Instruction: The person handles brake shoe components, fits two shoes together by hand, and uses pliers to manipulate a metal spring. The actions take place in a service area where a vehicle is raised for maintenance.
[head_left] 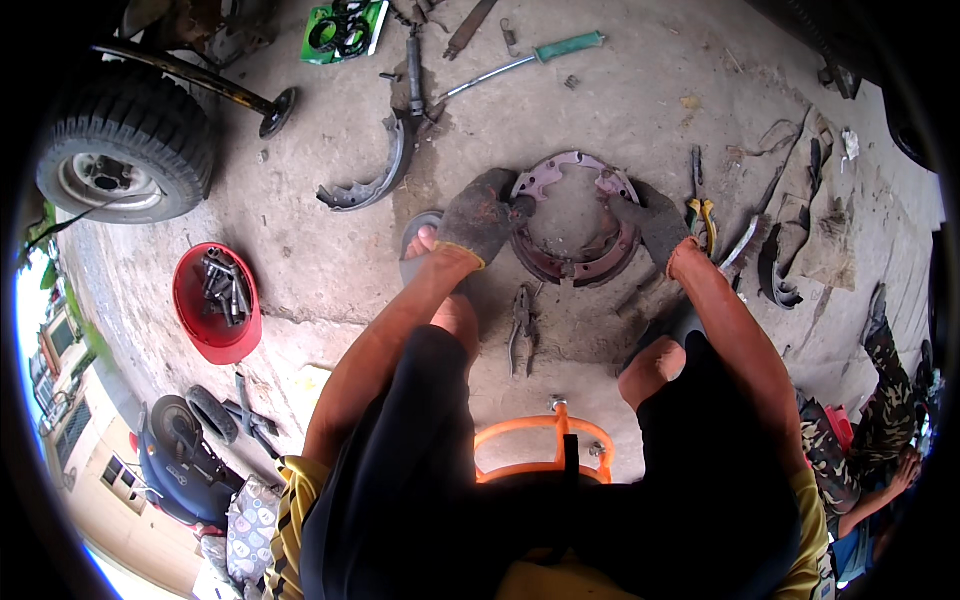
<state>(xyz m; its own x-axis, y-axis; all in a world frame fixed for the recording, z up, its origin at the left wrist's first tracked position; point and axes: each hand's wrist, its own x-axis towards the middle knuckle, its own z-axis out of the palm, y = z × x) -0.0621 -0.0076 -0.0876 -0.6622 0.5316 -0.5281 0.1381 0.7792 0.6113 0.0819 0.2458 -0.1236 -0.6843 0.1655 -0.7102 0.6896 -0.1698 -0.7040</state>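
Observation:
Two curved brake shoes, set end to end as a ring, are in front of me; the upper shoe (560, 163) is paler and the lower shoe (585, 272) purplish brown. My left hand (480, 215), in a dark dirty glove, is closed on the ring's left side, thumb on top. On the opposite side my right hand (655, 225), gloved too, grips where the shoes meet; its fingertips are partly hidden. Combination pliers (522, 330) lie just below the ring. Yellow-handled pliers (703, 215) rest beyond my right hand.
A loose brake shoe (375, 175) lies at left, another (775, 265) at right. Further off are a green-handled screwdriver (570, 47) and a wheel (120, 150). A red hard hat (240, 342) holds sockets. Between my legs stands an orange metal frame (520, 428). Another person (860, 440) is at right.

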